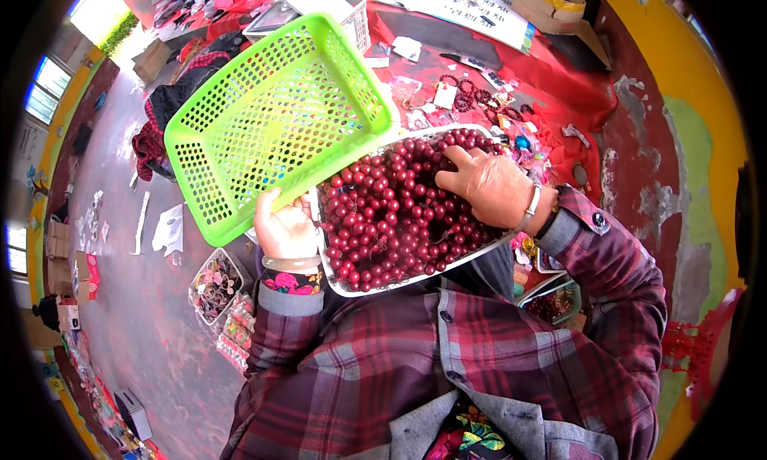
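Right hand (489,190) lies over dark red beads (375,224); fingertips partly lost among them, can't tell whether they pinch any. Left hand's (286,231) fingers grip near rim of green basket (273,130), partly out of sight. Beads round, glossy, heaped in white tray (399,283) before plaid shirt (383,356), hiding its bottom. Clutter on red-covered surface (563,81) beyond hard to make out.

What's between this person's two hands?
Dark red beads, heaped in a white-rimmed container, lie between the left hand and the right hand; the head view shows this.
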### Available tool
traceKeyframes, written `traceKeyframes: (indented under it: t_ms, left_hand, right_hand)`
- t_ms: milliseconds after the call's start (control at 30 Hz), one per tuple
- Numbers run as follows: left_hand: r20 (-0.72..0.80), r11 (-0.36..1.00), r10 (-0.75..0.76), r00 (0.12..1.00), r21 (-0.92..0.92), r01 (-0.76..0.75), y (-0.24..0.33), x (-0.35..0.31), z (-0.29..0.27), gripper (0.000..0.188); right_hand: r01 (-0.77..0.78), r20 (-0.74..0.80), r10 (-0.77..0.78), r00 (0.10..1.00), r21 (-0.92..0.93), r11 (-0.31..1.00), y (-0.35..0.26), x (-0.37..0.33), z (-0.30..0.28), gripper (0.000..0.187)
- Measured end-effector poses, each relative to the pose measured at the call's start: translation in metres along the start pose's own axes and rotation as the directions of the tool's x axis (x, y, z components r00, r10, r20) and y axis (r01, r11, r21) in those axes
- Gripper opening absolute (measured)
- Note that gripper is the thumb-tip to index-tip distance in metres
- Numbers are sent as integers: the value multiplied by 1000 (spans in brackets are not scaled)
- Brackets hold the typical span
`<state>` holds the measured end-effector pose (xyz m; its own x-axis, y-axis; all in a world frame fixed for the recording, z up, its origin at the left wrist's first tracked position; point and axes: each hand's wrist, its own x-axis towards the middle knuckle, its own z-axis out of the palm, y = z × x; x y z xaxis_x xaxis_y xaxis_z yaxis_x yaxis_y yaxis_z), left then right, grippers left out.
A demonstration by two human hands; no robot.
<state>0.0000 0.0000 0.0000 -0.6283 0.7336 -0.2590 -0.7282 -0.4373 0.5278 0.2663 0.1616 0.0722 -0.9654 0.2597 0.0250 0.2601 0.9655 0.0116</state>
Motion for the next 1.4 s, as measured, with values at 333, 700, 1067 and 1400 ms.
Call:
traceKeyframes:
  t_ms: [333, 700, 1067, 1400]
  left_hand:
    - [-43, 998, -57, 997, -25, 56, 0, -1, -2, 17]
    - [9, 984, -159, 987, -75, 159, 5, -1, -6, 23]
    - [86, 927, -319, 944, 235, 292, 30, 23, -44, 40]
    - [-3, 947, -219, 976, 240, 214, 41, 39, -59, 37]
  right_hand:
    - [-163, -114, 198, 974, 262, 951, 7, -6, -30, 28]
    - [-77, -162, 575, 802, 926, 368, 54, -62, -57, 32]
    - [-192, 58, 976, 209, 981, -17, 88, -281, 69, 36]
    - [-409, 321, 794, -516, 722, -557, 36, -488, 297, 37]
